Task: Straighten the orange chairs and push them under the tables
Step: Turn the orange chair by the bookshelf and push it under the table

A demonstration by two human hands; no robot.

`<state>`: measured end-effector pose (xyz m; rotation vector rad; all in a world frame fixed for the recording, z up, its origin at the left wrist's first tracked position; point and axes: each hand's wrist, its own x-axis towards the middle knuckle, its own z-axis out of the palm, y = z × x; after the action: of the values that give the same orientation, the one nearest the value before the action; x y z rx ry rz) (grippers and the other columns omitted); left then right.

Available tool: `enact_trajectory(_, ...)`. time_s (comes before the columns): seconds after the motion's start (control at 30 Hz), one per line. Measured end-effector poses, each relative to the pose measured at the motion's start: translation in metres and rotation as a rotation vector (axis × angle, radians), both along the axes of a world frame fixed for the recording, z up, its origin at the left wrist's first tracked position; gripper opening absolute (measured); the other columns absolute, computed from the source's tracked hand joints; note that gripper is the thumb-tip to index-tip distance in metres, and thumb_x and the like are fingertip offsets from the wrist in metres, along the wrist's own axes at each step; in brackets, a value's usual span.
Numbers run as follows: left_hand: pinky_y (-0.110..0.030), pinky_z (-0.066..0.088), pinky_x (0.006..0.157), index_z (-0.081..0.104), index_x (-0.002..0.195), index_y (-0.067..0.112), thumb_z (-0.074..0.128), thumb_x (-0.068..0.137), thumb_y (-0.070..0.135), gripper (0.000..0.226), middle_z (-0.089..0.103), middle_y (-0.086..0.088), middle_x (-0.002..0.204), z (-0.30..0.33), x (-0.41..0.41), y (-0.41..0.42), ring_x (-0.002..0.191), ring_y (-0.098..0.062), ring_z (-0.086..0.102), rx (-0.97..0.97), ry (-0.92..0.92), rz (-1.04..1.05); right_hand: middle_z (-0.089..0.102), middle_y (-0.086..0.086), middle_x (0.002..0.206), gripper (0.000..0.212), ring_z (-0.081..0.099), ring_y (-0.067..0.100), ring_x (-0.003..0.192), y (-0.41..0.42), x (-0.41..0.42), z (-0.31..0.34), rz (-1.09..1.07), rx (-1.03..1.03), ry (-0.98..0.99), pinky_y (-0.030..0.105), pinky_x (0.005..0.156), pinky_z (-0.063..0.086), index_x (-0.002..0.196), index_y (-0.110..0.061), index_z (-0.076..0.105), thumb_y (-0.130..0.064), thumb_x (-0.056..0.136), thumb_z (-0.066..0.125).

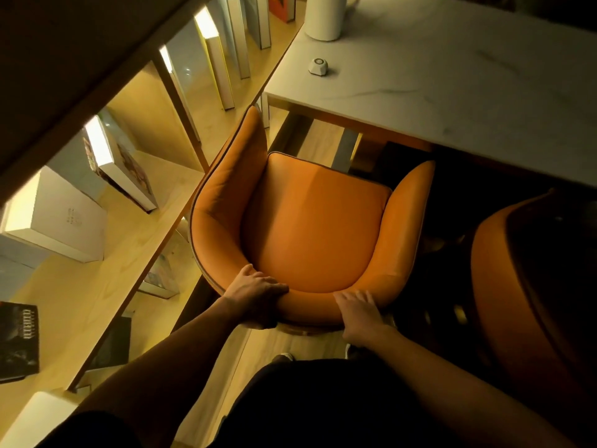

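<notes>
At the far left we see a wooden bookshelf [168, 202] with lit compartments; its boxed books [122, 166] stand or lean at angles, and their covers are too dim or blurred for us to read, apart from a dark book [17, 341] at the left edge whose title we cannot make out. The shelf's upper part is cut off by the frame.

Moving right, our left hand [258, 300] grips the curved top of the backrest of the orange chair [318, 227], fingers curled over the rim. Our right hand [360, 313] rests on the same rim just beside it, fingers laid over the padding; whether they curl underneath is hidden from us. The chair is a leather tub seat with a rounded cushion, dark piping along the edges and two upswept arms. It stands turned at a slant to the white marble table [452, 79], its front edge near the table's edge, the seat not under the top. Its legs are hidden beneath it.

On the table sit a small white round device [318, 66] and a white cylinder [324, 17], cut off at the top.

At the far right a second orange chair [517, 286] lies mostly in shadow and is cropped by the frame. We count two chairs, one table, two hands.
</notes>
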<state>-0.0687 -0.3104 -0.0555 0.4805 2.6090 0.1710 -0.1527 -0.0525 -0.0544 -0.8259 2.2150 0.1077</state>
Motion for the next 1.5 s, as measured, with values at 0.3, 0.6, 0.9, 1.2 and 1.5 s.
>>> enact_trajectory(0.3,-0.062,0.006,0.114,0.034,0.146,0.035,0.075,0.080,0.042,0.078,0.043,0.003,0.146,0.008,0.016,0.015,0.141,-0.025,0.028,-0.059,0.007,0.317,0.053,0.008,0.132,0.066,0.049,0.031,0.122,-0.033,0.022,0.005,0.019,-0.116,0.030,0.045,0.103,0.036,0.142,-0.022,0.033,-0.026,0.087,0.070)
enact_trajectory(0.6,-0.053,0.010,0.116,0.031,0.146,0.033,0.070,0.080,0.057,0.080,0.043,0.003,0.146,-0.013,0.021,0.018,0.139,-0.023,0.034,0.009,-0.045,0.129,0.047,0.010,0.141,0.077,0.042,0.031,0.129,-0.007,0.030,-0.010,0.069,-0.099,0.003,0.044,0.113,0.027,0.150,-0.017,0.023,-0.026,0.087,0.066)
enact_trajectory(0.9,-0.041,0.048,0.081,0.041,0.130,0.022,0.054,0.086,0.058,0.058,0.062,-0.003,0.111,-0.029,0.014,0.002,0.094,-0.025,0.061,0.108,-0.016,-0.066,0.025,0.001,0.159,0.097,0.021,0.035,0.144,-0.004,0.017,-0.018,0.059,-0.074,-0.100,0.054,0.116,0.011,0.153,-0.034,0.012,-0.077,0.076,0.054)
enact_trajectory(1.2,-0.042,0.052,0.087,0.044,0.134,0.023,0.060,0.081,0.058,0.065,0.064,-0.002,0.117,-0.022,-0.011,-0.027,0.104,-0.024,0.063,0.117,0.001,-0.091,0.032,-0.001,0.152,0.094,0.028,0.029,0.140,-0.030,0.002,-0.019,0.013,-0.129,-0.114,0.053,0.116,0.015,0.151,-0.033,0.016,-0.047,0.076,0.072)
enact_trajectory(1.5,-0.042,0.029,0.113,0.030,0.149,0.031,0.069,0.077,0.061,0.088,0.043,0.005,0.150,-0.017,-0.011,-0.017,0.137,-0.019,0.040,0.061,-0.024,0.009,0.029,-0.001,0.154,0.097,0.025,0.028,0.141,-0.033,-0.001,-0.016,0.005,-0.104,-0.141,0.053,0.116,0.013,0.151,-0.034,0.013,-0.047,0.076,0.073)
